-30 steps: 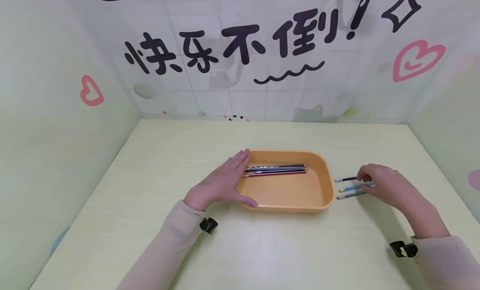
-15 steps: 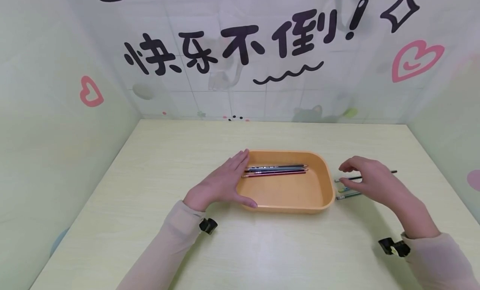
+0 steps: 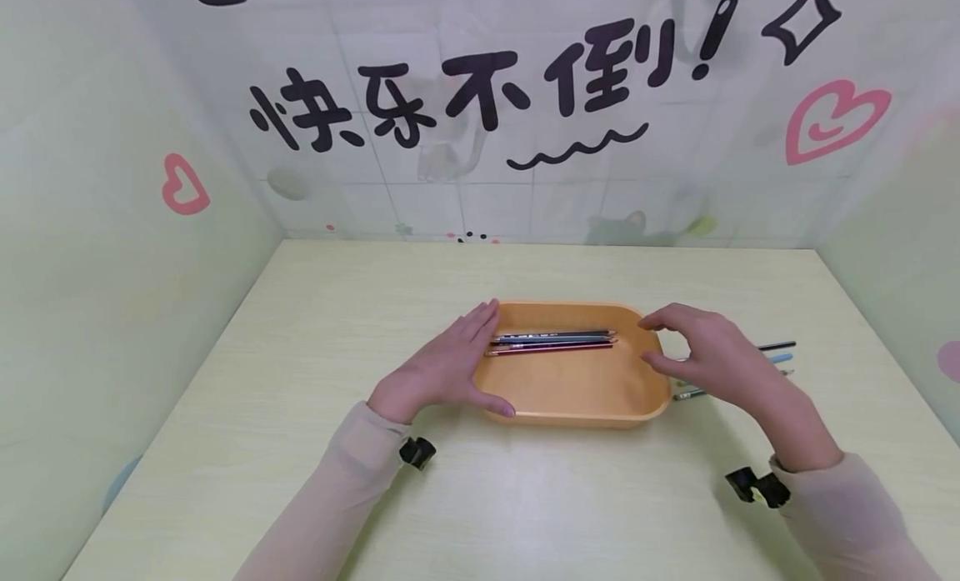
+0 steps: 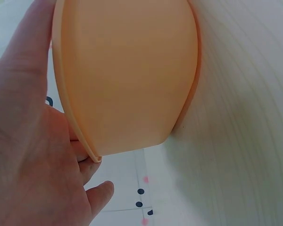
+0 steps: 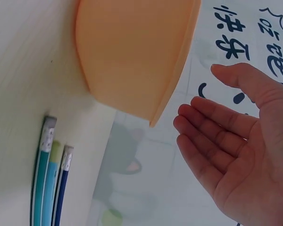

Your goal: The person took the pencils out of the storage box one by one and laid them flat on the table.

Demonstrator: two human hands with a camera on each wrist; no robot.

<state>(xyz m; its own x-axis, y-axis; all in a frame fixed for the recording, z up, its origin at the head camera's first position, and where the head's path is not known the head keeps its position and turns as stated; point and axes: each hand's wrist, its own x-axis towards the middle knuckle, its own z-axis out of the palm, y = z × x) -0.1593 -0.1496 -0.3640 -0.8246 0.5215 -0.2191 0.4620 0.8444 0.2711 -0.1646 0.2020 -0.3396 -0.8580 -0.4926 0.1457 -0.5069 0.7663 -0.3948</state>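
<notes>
An orange plastic tray [image 3: 562, 391] sits on the table, with several pencils [image 3: 551, 346] lying together along its back side. My left hand [image 3: 438, 368] rests against the tray's left end, thumb and straight fingers spread along the rim. At the right end, my right hand [image 3: 708, 348] hovers just over the rim, fingers and thumb apart with nothing between them; its bare palm shows in the right wrist view. Under and behind that hand, three pencils lie side by side on the table: a teal one [image 5: 40, 179], a light blue one [image 5: 51, 183] and a dark one [image 5: 62, 188].
The pale wooden table [image 3: 360, 314] is enclosed by a printed back wall [image 3: 465, 206] and side walls. A small black wrist camera [image 3: 417, 453] hangs by the left cuff, and another black camera [image 3: 757, 487] by the right cuff.
My right hand has moved left from the three pencils to the tray's right rim, its fingers spreading apart. The three pencils stay on the table. My left hand and the tray keep their place.
</notes>
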